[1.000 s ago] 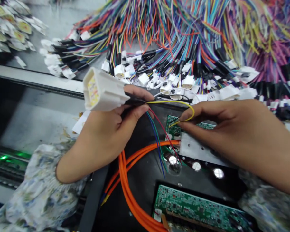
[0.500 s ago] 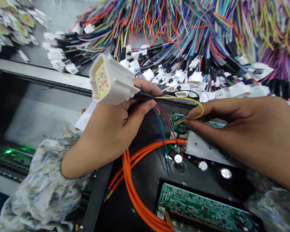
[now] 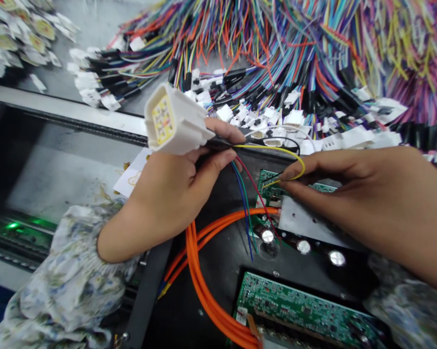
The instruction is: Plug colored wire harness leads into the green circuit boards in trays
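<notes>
My left hand [image 3: 174,194] is closed round a wire harness just behind its white plug connector [image 3: 182,121], whose yellow pin face points left. Black sleeving runs from the connector between my thumb and fingers. Blue, green and red wires [image 3: 256,186] hang loose below that grip. A yellow wire [image 3: 272,147] arcs across to my right hand [image 3: 349,189], where thumb and forefinger pinch it near its end, together with a black wire [image 3: 293,141]. The pinched tips lie over a green circuit board [image 3: 267,175]. A white wire loops behind.
Orange cables [image 3: 200,281] curve across the black panel [image 3: 211,242] below my hands. Another green circuit board [image 3: 294,305] is at the bottom right. Many bundled wire harnesses [image 3: 247,48] with white connectors cover the back. A metal rail [image 3: 65,111] runs along the left.
The white connector and my left hand have shifted slightly right, with the connector tilting a little. My right hand keeps its pinch on the wires, nearly in place.
</notes>
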Demonstrator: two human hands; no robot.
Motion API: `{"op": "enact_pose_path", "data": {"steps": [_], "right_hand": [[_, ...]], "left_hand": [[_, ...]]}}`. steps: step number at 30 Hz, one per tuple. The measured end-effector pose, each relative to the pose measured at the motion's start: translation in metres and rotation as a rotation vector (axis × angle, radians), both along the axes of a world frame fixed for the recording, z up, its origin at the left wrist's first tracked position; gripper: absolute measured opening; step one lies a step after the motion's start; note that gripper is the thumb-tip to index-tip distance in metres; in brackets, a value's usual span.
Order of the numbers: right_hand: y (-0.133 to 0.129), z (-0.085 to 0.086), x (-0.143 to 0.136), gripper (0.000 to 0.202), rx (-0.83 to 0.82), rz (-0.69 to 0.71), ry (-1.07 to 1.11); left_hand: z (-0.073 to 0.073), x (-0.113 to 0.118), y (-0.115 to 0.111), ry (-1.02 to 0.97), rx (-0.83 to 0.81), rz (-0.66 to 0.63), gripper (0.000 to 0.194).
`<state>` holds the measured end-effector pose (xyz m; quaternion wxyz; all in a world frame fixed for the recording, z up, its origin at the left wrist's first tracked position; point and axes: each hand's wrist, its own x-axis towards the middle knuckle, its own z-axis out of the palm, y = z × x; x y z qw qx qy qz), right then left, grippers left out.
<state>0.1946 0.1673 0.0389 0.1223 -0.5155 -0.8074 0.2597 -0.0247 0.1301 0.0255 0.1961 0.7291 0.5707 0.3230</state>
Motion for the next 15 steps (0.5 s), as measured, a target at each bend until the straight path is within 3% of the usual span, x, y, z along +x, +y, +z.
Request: {"op": "enact_pose_path", "data": {"steps": [15], "right_hand": [[-0.0005, -0.0010, -0.0001, 0.008, -0.013, 0.021, 0.036]], "left_hand": [[0.0002, 0.0007, -0.0013, 0.051, 0.005, 0.012, 0.014]]}}
